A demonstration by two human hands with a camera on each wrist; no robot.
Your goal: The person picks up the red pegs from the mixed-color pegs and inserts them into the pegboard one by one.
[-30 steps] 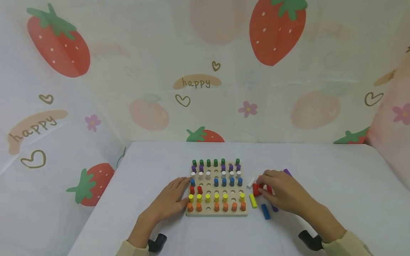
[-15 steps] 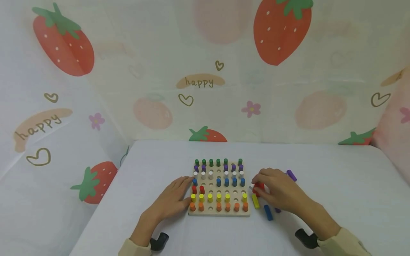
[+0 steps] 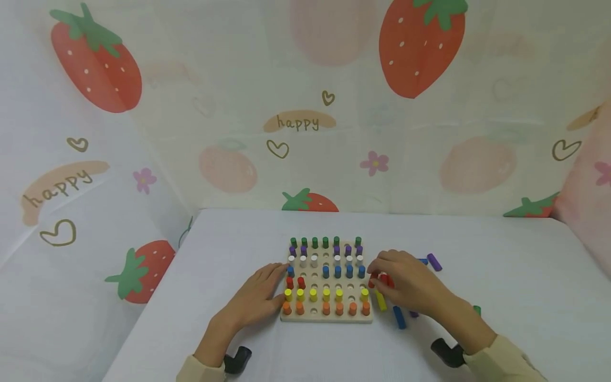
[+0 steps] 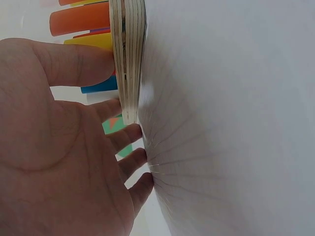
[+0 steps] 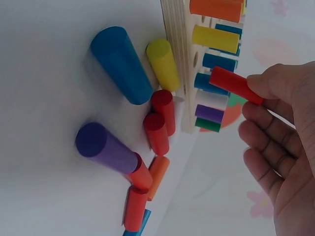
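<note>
A wooden peg board [image 3: 329, 319] stands on the white table with rows of green, purple, white, blue, red, yellow and orange pegs. My left hand [image 3: 255, 294] rests against its left edge, thumb and fingertips touching the wood in the left wrist view. Just off the board's right side, my right hand [image 3: 406, 281] pinches a red peg [image 5: 234, 84] between thumb and forefinger. That peg is tilted, one end free and pointing at the board. Several board holes show bare, most of them in the row with two red pegs [image 3: 301, 283] at its left.
Loose pegs lie right of the board, partly under my right hand: yellow [image 5: 164, 65], blue [image 5: 122, 65], purple [image 5: 106, 147], orange [image 5: 158, 177] and several red [image 5: 157, 133]. Another purple peg [image 3: 434, 262] lies farther back. A green peg [image 3: 477, 310] shows beside my right forearm.
My right hand has come left from the loose pegs to the board's right edge, lifting a red peg. My left hand stays at the board. The head view has shifted slightly.
</note>
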